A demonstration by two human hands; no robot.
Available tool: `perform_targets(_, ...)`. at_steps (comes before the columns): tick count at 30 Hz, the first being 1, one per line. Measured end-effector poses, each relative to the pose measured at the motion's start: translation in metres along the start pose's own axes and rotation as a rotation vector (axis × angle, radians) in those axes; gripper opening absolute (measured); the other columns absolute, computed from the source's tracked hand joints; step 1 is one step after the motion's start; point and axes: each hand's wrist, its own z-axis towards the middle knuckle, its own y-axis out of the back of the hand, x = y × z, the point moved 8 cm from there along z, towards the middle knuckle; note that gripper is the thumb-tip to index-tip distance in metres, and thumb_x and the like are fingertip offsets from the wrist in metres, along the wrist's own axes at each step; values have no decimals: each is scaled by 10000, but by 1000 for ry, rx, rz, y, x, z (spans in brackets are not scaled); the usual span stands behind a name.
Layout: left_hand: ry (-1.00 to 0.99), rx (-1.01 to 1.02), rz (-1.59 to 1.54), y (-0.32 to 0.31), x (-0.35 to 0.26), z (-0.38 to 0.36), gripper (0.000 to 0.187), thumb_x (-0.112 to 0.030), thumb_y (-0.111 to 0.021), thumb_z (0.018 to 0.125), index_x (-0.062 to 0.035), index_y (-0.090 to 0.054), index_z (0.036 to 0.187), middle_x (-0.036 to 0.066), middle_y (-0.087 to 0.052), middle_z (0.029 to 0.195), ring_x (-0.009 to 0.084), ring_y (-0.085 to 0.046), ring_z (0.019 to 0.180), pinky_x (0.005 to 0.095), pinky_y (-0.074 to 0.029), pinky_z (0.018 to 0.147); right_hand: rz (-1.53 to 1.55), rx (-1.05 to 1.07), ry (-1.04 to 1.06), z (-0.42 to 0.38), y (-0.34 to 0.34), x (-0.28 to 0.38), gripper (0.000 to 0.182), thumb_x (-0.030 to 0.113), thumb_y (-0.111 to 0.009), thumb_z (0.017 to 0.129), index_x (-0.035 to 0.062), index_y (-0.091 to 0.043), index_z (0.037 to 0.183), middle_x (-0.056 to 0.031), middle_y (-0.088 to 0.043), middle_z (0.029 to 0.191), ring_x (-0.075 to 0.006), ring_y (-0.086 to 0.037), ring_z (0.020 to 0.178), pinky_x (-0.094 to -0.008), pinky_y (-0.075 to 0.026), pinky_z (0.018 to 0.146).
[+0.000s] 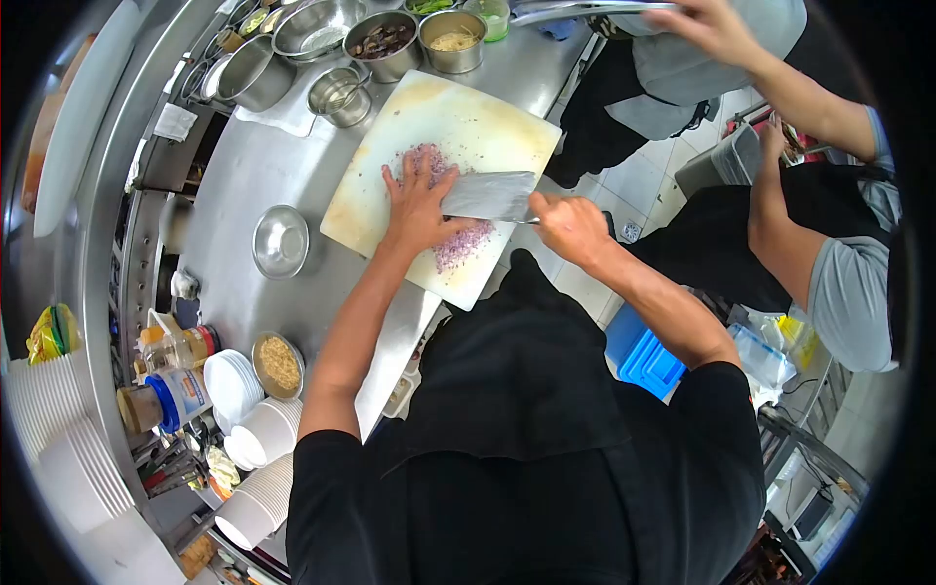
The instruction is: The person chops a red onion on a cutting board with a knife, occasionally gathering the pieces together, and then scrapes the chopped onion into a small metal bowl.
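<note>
A broad cleaver lies low across the white cutting board, its blade pointing left. My right hand is wrapped round its handle. Against the blade's far end is my left hand, fingers spread over the board and thumb reaching along the near side of the blade. Finely chopped, purplish red onion is heaped below the blade, and more of it shows around my left fingertips. Part of that pile is hidden under the hand and the cleaver.
A small metal bowl stands left of the board. Metal pots line the back. Nearer are a bowl of tan crumbs and stacked white tubs. Another person's arm reaches in from the right, above blue crates.
</note>
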Motion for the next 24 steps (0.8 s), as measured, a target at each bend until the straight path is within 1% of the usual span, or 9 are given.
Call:
perform_targets(6,119,-98,-87,-16,60,-11,827,-607,-622,836,-27,-491,1411,244,-250,1571,465,-197,1448,661,-69,1143,110,-53,-144,-27,19,-37,253,119,-695,745,24,-540,919,-171,-676,785,-389,-670,727,-493,-524,613)
perform_targets(9,440,-383,-1188,-28,99,-11,806,-613,-441,931,27,-431,1421,234,-342,1517,433,-335,1377,577,-244,1118,195,-61,-258,-24,23,-44,280,105,-734,744,14,-578,957,-172,-687,839,-407,-659,756,-479,-534,642)
perform_targets(11,649,-584,-1921,-50,116,-18,809,-618,-320,995,63,-391,1427,227,-404,1480,412,-427,1329,522,-361,1101,401,-77,-255,-21,17,-41,255,147,-705,820,10,-622,1018,-138,-686,771,-326,-665,641,-426,-533,597)
perform_targets(12,656,-598,-1917,-47,117,-15,809,-618,-320,995,63,-391,1427,227,-404,1480,412,-427,1329,522,-361,1101,405,-71,-244,-18,16,-33,255,147,-705,820,10,-622,1018,-138,-686,771,-326,-665,641,-426,-533,597)
perform_targets(14,862,-600,-2412,-61,103,-11,826,-635,-247,995,66,-395,1405,253,-444,1420,415,-449,1296,536,-366,1095,987,196,-400,-17,-5,-7,250,236,-650,922,17,-659,1044,-57,-622,662,-178,-591,503,-336,-494,486)
perform_targets(15,863,-611,-2411,-63,102,-11,826,-635,-247,995,66,-395,1405,253,-444,1420,415,-449,1296,536,-366,1095,1205,332,-503,-19,-2,13,296,303,-579,984,20,-652,937,2,-536,611,-73,-500,456,-260,-426,404)
perform_targets(19,904,-474,-2513,-69,84,-5,837,-622,-329,970,106,-352,1382,272,-422,1418,460,-356,1359,593,-290,1131,1399,497,-365,-11,-15,48,308,287,-576,986,29,-596,820,-10,-527,592,-77,-495,431,-253,-393,358)
perform_targets(21,614,-387,-2605,-65,78,0,827,-581,-372,960,109,-295,1411,276,-414,1414,473,-351,1358,604,-272,1141,1402,572,-334,-8,-19,56,320,284,-577,984,28,-575,792,-13,-533,595,-79,-497,430,-256,-394,356)
perform_targets(24,629,-394,-2573,-54,72,-4,840,-578,-354,960,117,-271,1424,278,-407,1425,475,-357,1353,610,-252,1151,1367,595,-374,-1,-34,49,312,271,-589,976,28,-577,782,-17,-533,585,-84,-484,400,-267,-386,336)
